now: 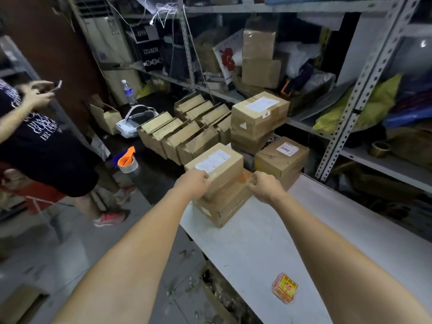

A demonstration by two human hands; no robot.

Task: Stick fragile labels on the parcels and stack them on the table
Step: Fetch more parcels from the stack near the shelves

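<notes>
On the white table (280, 242) a brown parcel (217, 164) with a white shipping slip sits on a second, flatter parcel (224, 206). My left hand (194, 183) grips the top parcel's near left corner. My right hand (263, 185) is curled at its right side, over an orange fragile label (244, 177) on the lower parcel. Behind stand a parcel (281, 157) and a stack of two parcels (258, 118). A pad of red-and-yellow fragile labels (284, 288) lies on the near table.
Rows of open flat cartons (187, 129) sit left of the stacks. A tape dispenser (127, 162) and a white headset (138, 120) lie further left. A person holding a phone (35, 136) stands at the left. Metal shelving (350, 108) full of goods lines the back and right.
</notes>
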